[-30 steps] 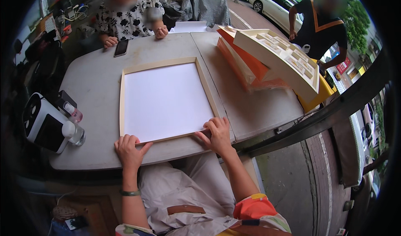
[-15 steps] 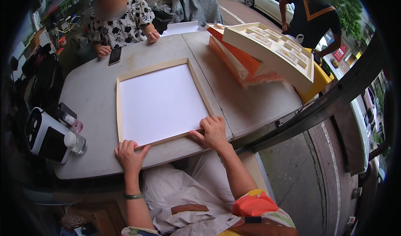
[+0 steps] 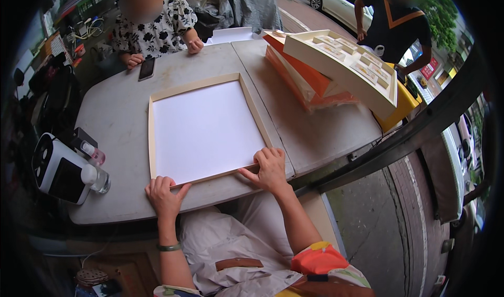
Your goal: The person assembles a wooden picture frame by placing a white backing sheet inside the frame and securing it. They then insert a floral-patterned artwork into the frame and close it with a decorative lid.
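A shallow square box (image 3: 206,127) with a white inside and low cream walls lies flat on the table in front of me. My left hand (image 3: 165,196) grips its near left corner, fingers over the wall and thumb along the near side. At the near right corner, my right hand (image 3: 268,171) has its fingers curled over the edge and its thumb stretched along the near wall. Nothing lies inside the box.
At the far right, a cream tray with compartments (image 3: 341,68) rests tilted on orange packaging (image 3: 302,68). A white device (image 3: 58,168) and a clear bottle (image 3: 97,180) stand at left. Across the table (image 3: 118,108), a person sits near a phone (image 3: 147,69); another stands beyond the tray.
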Tool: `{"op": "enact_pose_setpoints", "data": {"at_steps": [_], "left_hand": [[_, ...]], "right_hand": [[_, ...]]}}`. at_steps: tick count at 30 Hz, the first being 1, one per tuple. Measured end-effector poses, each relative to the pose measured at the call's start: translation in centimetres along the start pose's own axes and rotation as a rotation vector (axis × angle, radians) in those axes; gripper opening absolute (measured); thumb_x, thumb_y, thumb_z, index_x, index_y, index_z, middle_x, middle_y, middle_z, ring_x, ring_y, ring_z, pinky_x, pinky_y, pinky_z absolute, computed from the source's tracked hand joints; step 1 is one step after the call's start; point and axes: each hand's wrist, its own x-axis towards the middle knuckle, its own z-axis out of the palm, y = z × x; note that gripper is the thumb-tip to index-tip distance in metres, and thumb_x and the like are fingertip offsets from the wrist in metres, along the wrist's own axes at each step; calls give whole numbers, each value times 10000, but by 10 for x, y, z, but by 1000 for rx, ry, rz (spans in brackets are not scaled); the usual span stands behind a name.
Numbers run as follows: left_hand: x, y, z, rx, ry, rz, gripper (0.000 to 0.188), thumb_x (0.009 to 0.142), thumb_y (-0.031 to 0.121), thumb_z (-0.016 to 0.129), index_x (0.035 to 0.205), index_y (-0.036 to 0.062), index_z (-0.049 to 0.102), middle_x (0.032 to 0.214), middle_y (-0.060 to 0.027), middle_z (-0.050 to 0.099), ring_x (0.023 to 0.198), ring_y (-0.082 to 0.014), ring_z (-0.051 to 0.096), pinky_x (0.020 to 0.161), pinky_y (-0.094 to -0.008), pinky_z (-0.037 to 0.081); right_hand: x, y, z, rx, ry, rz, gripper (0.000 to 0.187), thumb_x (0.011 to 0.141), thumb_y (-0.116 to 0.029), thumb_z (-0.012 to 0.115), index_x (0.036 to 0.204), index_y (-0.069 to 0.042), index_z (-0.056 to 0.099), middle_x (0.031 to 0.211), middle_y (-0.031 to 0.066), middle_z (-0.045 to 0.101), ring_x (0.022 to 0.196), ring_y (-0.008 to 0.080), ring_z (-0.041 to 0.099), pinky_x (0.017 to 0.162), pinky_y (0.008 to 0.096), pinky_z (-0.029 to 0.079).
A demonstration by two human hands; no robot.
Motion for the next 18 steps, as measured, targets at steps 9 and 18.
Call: {"op": "enact_pose_setpoints", "data": {"at_steps": [9, 18], "left_hand": [[0, 0, -1, -11, 4, -5, 457, 710, 404, 854, 749, 91, 523, 785, -66, 535, 814, -291, 525, 801, -413, 387], [0, 0, 0, -6, 7, -2, 466, 697, 413, 858, 746, 92, 524, 789, -64, 538, 817, -290, 528, 788, -414, 382]], "right_hand": [[-2, 2, 6, -42, -20, 21, 511, 737, -559, 799, 701, -104, 568, 730, 56, 583, 761, 261, 558, 861, 427, 388], [-3, 3, 6, -42, -45, 24, 510, 736, -558, 801, 720, -102, 574, 732, 49, 578, 762, 259, 559, 861, 427, 390]]}}
